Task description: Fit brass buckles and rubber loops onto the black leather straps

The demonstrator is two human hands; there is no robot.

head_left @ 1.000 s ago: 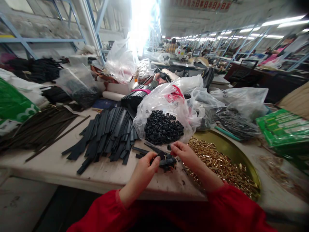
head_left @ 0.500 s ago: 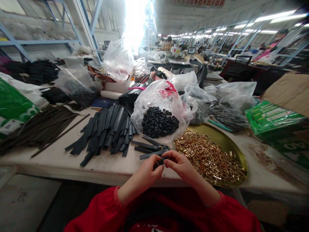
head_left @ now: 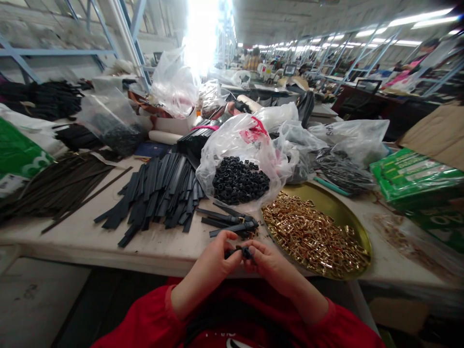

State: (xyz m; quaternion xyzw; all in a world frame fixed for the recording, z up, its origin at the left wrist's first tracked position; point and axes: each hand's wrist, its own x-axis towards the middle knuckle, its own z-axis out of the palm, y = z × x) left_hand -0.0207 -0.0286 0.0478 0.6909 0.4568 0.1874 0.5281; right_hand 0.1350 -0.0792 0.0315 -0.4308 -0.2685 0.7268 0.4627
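My left hand (head_left: 217, 258) and my right hand (head_left: 266, 261) meet at the table's near edge, both pinched on a small black strap piece (head_left: 239, 251) held between the fingertips. Just beyond them lie a few finished black straps (head_left: 228, 221) on the table. A clear plastic bag of black rings (head_left: 241, 180) sits behind those. To the right a round gold tray (head_left: 337, 205) holds a heap of gold metal buckles (head_left: 311, 237). A pile of flat black strips (head_left: 159, 193) lies to the left.
Thin dark strips (head_left: 54, 191) spread at the far left beside a green bag (head_left: 18, 154). More plastic bags (head_left: 348, 140) and green packets (head_left: 416, 176) crowd the back and right. The white table (head_left: 90, 239) ends just before my red sleeves. People work at distant benches.
Both hands have drawn back from the straps on the table toward my body, still pinching the small black piece between them. The view has tilted slightly.
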